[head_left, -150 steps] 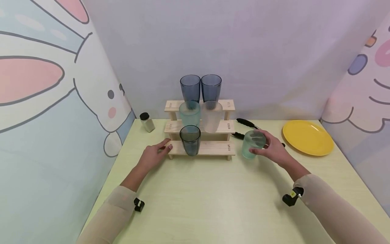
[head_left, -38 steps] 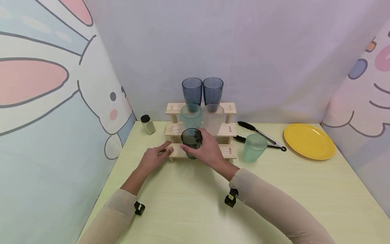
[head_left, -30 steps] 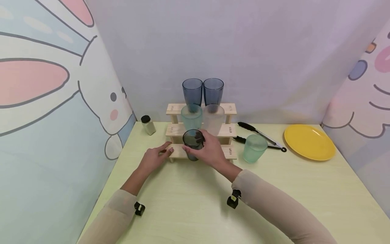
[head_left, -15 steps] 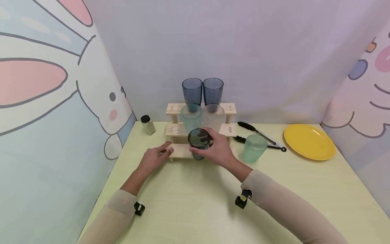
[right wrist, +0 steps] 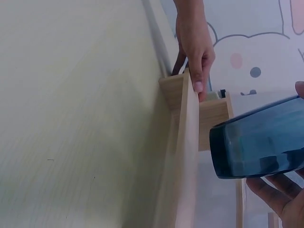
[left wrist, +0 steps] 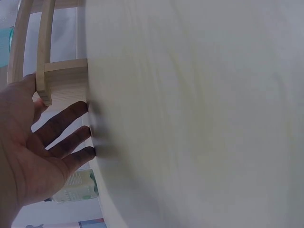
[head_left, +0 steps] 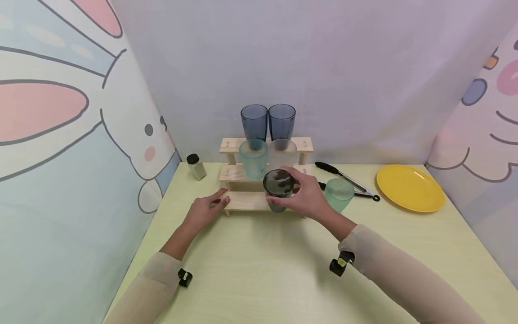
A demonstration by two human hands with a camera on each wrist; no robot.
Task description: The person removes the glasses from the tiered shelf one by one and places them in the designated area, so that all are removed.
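In the head view my right hand (head_left: 309, 193) grips a dark grey-blue glass (head_left: 278, 191) over the right half of the bottom shelf. The right wrist view shows the glass (right wrist: 261, 140) with its base a small gap off the shelf board. My left hand (head_left: 205, 210) pinches the left end of the three-tier wooden rack (head_left: 244, 201); in the left wrist view its other fingers (left wrist: 66, 121) are spread beside the rack's leg. On the middle shelf stand a teal frosted glass (head_left: 253, 159) and a clear frosted glass (head_left: 283, 152). Two blue glasses (head_left: 254, 121) stand on top.
Right of the rack, a green frosted glass (head_left: 339, 191) stands partly behind my right hand. Black-handled tongs (head_left: 351, 179) lie behind it, with a yellow plate (head_left: 410, 188) farther right. A black-capped jar (head_left: 196, 167) stands left of the rack.
My right hand has let go of the green glass on the table, taken hold of the dark glass and moved it rightward along the bottom shelf. My left hand stays at the rack.
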